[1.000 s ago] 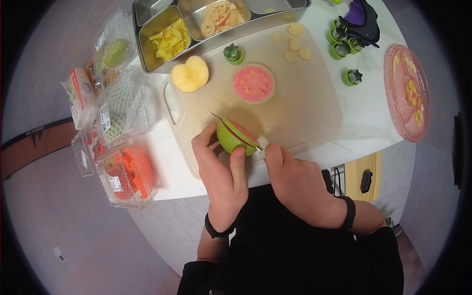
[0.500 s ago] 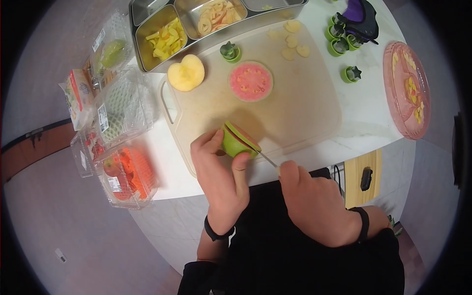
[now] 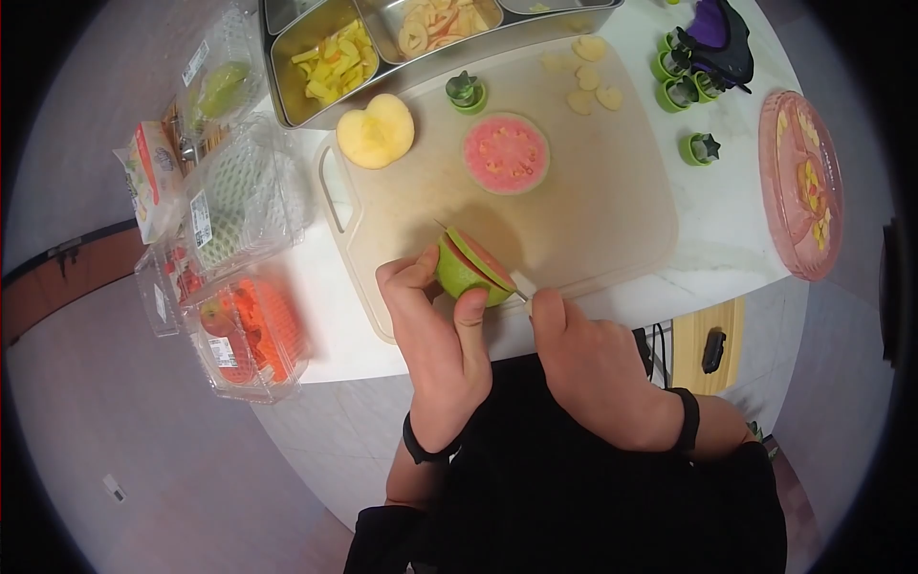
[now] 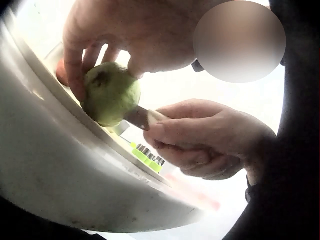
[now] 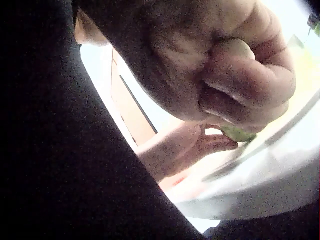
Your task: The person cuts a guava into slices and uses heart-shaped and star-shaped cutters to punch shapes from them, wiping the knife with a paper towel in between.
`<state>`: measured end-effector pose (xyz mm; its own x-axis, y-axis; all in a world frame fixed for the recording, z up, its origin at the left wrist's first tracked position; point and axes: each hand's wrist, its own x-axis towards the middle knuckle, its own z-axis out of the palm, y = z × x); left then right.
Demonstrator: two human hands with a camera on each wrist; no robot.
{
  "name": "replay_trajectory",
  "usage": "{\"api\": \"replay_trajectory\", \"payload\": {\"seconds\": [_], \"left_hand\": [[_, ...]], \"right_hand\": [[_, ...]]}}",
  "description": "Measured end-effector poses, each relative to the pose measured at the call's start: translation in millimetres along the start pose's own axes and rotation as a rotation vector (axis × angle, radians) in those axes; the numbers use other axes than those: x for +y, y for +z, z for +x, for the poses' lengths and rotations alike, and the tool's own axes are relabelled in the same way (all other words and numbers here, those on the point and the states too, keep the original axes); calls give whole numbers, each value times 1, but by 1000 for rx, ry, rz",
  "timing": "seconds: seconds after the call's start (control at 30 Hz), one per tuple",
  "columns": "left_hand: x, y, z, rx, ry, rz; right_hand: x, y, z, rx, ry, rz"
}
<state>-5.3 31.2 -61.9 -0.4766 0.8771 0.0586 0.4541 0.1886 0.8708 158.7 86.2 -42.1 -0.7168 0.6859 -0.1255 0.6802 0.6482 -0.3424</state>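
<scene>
Near the front edge of the cutting board [image 3: 593, 220], the left hand [image 3: 440, 344] grips a green guava [image 3: 461, 277] between thumb and fingers. The right hand [image 3: 602, 368] holds a knife [image 3: 523, 293] by its pale handle, its blade in a cut through the guava, with the tip showing at the far side. A slice leans along the cut, pink flesh facing up. In the left wrist view the blade [image 4: 136, 117] enters the guava [image 4: 112, 95] low at its side. A round pink guava slice [image 3: 506, 153] lies flat behind the hands.
A halved yellow fruit [image 3: 375, 132], a star cutter [image 3: 466, 93] and thin pale pieces [image 3: 595, 77] are on the board. Behind stands a steel tray [image 3: 402, 72] of cut fruit. Plastic boxes [image 3: 239, 210] stand left; green cutters [image 3: 700, 148] and a pink plate [image 3: 801, 187] are right.
The right hand first drew the knife back toward the body, then pushed it in again, so its tip shows beyond the guava. The left hand keeps its grip.
</scene>
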Motion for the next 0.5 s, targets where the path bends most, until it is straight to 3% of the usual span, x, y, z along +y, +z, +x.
{"api": "replay_trajectory", "payload": {"seconds": [0.1, 0.2, 0.3, 0.4, 0.5], "left_hand": [[0, -1, 2, 7, -13, -48], [3, -6, 3, -27, -40, -27], [10, -10, 4, -36, 53, 78], [7, -11, 3, -61, 265, 317], [9, -10, -5, -73, 222, 229]], "right_hand": [[2, 7, 2, -47, 34, 175], [0, 8, 1, -17, 40, 166], [0, 11, 0, 9, 54, 157], [0, 1, -2, -2, 42, 118], [-5, -14, -12, -51, 61, 0]]}}
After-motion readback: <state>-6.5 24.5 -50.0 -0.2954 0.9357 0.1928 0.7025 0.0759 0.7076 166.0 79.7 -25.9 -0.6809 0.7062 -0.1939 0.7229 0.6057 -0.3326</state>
